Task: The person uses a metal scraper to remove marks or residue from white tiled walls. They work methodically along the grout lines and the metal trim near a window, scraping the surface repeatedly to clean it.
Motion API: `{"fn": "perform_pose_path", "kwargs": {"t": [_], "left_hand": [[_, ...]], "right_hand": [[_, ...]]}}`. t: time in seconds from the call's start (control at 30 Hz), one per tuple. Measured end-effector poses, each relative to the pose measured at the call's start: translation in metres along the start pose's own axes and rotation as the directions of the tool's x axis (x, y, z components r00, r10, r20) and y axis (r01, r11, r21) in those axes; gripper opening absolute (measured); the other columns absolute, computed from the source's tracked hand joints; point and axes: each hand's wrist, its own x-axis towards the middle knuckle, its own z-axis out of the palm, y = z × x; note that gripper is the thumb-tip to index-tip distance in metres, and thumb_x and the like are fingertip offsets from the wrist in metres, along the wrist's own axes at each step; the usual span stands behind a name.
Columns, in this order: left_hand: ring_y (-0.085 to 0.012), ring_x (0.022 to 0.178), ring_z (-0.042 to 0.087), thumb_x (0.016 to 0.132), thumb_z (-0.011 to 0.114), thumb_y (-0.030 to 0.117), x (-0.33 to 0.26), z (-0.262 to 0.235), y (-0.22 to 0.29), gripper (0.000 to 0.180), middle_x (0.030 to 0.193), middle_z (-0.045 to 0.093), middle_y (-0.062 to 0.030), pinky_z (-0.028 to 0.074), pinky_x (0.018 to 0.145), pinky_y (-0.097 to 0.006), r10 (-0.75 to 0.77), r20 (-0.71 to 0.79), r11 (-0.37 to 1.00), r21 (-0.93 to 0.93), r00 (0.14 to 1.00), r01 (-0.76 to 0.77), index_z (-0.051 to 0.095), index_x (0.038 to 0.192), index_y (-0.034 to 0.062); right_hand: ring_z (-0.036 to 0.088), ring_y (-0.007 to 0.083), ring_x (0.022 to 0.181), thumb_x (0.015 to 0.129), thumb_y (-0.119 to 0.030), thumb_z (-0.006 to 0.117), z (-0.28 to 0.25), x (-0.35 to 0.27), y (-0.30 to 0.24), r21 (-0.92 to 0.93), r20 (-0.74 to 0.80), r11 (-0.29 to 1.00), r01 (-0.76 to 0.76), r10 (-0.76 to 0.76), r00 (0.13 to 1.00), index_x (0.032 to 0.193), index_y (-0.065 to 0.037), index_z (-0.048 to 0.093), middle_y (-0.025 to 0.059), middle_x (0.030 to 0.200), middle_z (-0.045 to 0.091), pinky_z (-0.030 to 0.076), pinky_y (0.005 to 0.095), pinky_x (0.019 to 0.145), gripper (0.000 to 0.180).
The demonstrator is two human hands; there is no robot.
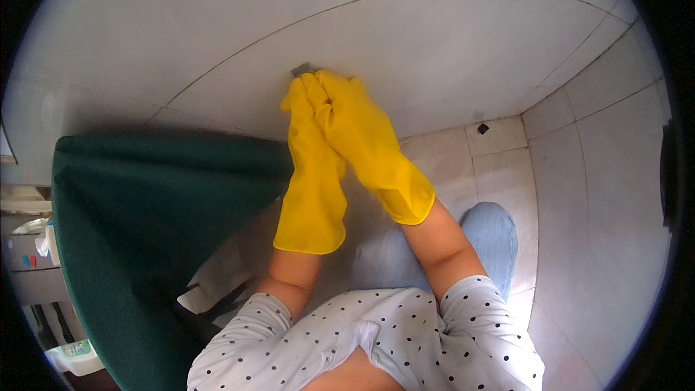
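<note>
Upper centre | yellow-rubber-gloved left hand (298, 98) and right hand (342, 94) are closing around small grey piece (302, 69) at pale tiled wall (449, 43) | next: seemingly needing steady pressure

left hand (299, 100) against right hand (344, 101)

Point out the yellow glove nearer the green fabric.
The left glove: it borders the green fabric in view, while the right glove sits farther to the right.
</note>
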Motion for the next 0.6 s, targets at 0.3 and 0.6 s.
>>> {"fn": "perform_pose_path", "kwargs": {"t": [0.3, 0.6], "left_hand": [[-0.0289, 0.126, 0.053, 0.102, 0.038, 0.062, 0.050, -0.060, -0.043, 0.065, 0.142, 0.053, -0.0115, 0.040, 0.111, -0.042, -0.276, 0.453, 0.589, -0.617, 0.848, 0.522, 0.050, 0.141, 0.0112], [-0.0337, 0.125, 0.053, 0.102, 0.036, 0.063, 0.031, -0.036, -0.046, 0.068, 0.135, 0.058, -0.0161, 0.037, 0.113, -0.044, 0.019, 0.108, 1.000, -0.007, 0.994, -0.018, 0.052, 0.137, 0.0069]], "right_hand": [[0.057, 0.0404, 0.112, 0.102, -0.030, 0.050, -0.007, -0.015, 0.037, -0.034, -0.003, 0.999, -0.032, 0.032, 0.999, 0.118, -0.008, 0.063, 0.0176, 0.120, 0.064, 0.046, 0.0426, 0.097, 0.031], [0.056, 0.0413, 0.113, 0.101, -0.031, 0.050, 0.006, -0.014, 0.045, -0.230, 0.061, 0.972, -0.036, 0.052, 0.997, 0.117, -0.007, 0.064, 0.0184, 0.118, 0.065, 0.045, 0.0459, 0.098, 0.032]]}}
